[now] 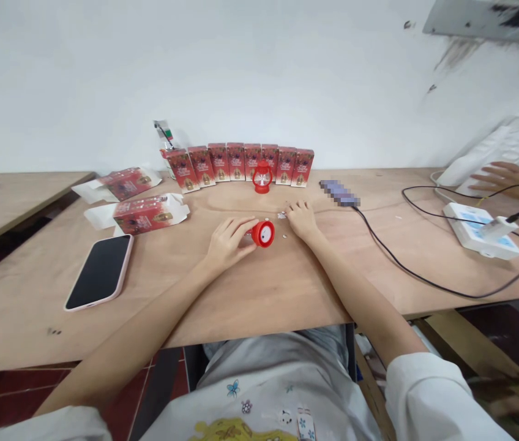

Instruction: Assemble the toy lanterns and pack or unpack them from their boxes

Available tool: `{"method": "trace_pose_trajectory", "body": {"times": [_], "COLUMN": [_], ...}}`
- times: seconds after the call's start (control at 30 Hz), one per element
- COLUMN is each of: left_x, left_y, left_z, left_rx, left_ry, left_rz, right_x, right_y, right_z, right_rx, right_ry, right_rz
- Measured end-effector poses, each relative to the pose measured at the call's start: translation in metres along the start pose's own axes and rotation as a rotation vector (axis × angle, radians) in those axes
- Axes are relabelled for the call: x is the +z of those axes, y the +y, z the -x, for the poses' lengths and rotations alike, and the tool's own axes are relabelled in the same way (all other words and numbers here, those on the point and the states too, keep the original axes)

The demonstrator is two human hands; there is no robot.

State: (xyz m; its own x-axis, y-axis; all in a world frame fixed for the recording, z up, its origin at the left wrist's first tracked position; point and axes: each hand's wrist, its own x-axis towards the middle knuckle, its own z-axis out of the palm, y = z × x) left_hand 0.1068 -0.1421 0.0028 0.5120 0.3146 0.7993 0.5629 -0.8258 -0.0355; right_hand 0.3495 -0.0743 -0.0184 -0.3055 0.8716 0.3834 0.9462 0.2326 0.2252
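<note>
My left hand (231,244) is closed around a small red lantern (256,234), tipped on its side with its round base turned towards me. A white disc with a dark spot shows in that base. On the table to the right, my right hand (302,218) rests palm down with its fingers slightly spread, their tips beside some tiny white bits (282,215). Whether a fingertip touches one of them is too small to tell. Farther back, a second red lantern (262,178) stands upright in front of a row of several red printed boxes (236,162).
Two opened red boxes (147,213) lie at the left, flaps out, behind a dark-screened phone (101,271). A blurred-out phone (339,193) with a black cable (392,264) lies right, near a white power strip (482,229). Another person's hand (502,177) reaches in at far right.
</note>
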Motion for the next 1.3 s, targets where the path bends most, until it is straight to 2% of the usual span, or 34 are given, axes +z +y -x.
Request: {"method": "trace_pose_trajectory", "body": {"times": [0.4, 0.73, 0.93, 1.03, 1.2, 1.3], "left_x": [0.0, 0.0, -0.002, -0.001, -0.001, -0.001], "left_y": [0.0, -0.001, 0.001, 0.0, -0.001, -0.002], "left_z": [-0.001, 0.0, -0.001, -0.001, -0.001, -0.001], "left_rx": [-0.016, -0.068, -0.136, -0.165, -0.186, -0.207], "left_ry": [-0.01, -0.028, 0.002, 0.031, 0.051, 0.057], "left_rz": [0.008, 0.045, 0.085, 0.092, 0.089, 0.049], "right_x": [-0.002, 0.005, 0.005, 0.0, -0.019, -0.035], "right_y": [-0.003, -0.002, -0.001, -0.006, -0.024, -0.041], "right_z": [0.0, 0.0, 0.004, 0.006, 0.009, 0.012], "right_rx": [-0.009, 0.071, 0.121, 0.202, 0.318, 0.287], "right_ry": [0.021, 0.036, 0.15, 0.225, 0.414, 0.426], "right_rz": [0.058, -0.069, -0.419, -0.634, -1.072, -1.336]}}
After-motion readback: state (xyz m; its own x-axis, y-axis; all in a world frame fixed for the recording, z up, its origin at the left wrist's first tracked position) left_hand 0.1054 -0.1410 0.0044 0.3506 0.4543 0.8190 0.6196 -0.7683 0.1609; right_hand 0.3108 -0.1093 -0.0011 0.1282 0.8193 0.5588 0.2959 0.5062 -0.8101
